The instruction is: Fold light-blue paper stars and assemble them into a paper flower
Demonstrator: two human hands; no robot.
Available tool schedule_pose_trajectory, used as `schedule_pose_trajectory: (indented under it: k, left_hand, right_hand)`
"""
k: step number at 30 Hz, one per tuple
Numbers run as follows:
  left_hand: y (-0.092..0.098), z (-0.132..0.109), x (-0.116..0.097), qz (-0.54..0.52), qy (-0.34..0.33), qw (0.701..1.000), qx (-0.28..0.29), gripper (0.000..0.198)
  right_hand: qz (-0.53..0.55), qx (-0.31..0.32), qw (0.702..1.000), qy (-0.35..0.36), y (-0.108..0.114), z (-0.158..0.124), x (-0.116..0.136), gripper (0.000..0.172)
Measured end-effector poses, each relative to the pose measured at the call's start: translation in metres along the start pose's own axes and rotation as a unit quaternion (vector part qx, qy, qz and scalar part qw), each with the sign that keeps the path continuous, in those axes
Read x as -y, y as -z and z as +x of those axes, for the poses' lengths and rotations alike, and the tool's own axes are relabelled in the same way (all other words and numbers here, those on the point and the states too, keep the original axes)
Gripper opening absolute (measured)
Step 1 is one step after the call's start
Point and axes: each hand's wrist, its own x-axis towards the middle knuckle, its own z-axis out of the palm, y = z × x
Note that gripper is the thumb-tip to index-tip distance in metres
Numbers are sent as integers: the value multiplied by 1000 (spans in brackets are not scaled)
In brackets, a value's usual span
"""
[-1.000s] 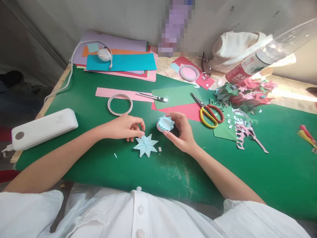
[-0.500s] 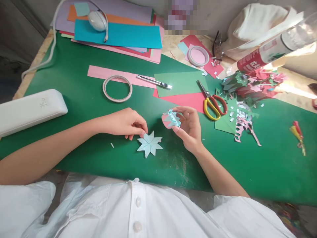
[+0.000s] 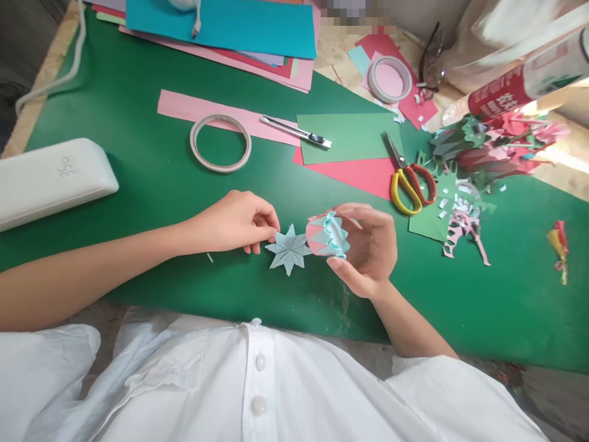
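Note:
A pale blue, many-pointed paper star (image 3: 289, 250) lies near the table's front edge, flat or almost so. One of its left points is pinched between the thumb and fingers of my left hand (image 3: 246, 222). Just right of the star, my right hand (image 3: 370, 248) is loosely curled around a small pink paper cup (image 3: 317, 238) with light blue jagged points and a curled blue rim. The cup is tilted, its rim facing my right palm and its pink end over the star's right side. Some of my right fingers are hidden behind the cup.
Beyond my hands lie a tape roll (image 3: 221, 143), a craft knife (image 3: 297, 132), scissors (image 3: 411, 178) and a green sheet (image 3: 347, 138). Paper scraps (image 3: 462, 224) and paper flowers (image 3: 501, 144) are at right, beside a bottle (image 3: 499, 95). A white case (image 3: 55, 181) stands left.
My right hand has loosened its fingers around the cup, and the cup now sits closer to the star, overlapping its right side. My left hand keeps its pinch. The camera view has shifted.

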Motion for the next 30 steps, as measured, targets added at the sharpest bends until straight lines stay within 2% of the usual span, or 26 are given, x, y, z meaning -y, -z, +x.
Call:
schedule_pose_trajectory:
  k: [2, 5, 9, 12, 16, 23, 30]
  left_hand:
    - [-4, -2, 0, -16, 13, 1000, -8, 17]
    - [-7, -3, 0, -23, 24, 999, 1, 16]
    - [-5, -3, 2, -29, 16, 999, 15, 17]
    - [-4, -2, 4, -35, 9, 999, 21, 17]
    - [-4, -1, 7, -39, 2, 999, 25, 18]
    - [-5, -1, 8, -36, -28, 999, 20, 14]
    - [-4, -2, 5, -40, -22, 999, 24, 13]
  right_hand:
    - [-21, 6, 999, 35, -1, -2, 3, 49]
    - [-111, 27, 988, 101, -3, -6, 7, 49]
    - [-261, 49, 948, 174, -6, -13, 11, 39]
    - [-319, 61, 928, 181, -8, -17, 11, 32]
    - [-310, 63, 933, 168, -10, -18, 7, 29]
    - [-295, 69, 940, 154, -11, -16, 5, 36]
    - [-294, 60, 943, 147, -11, -16, 2, 29]
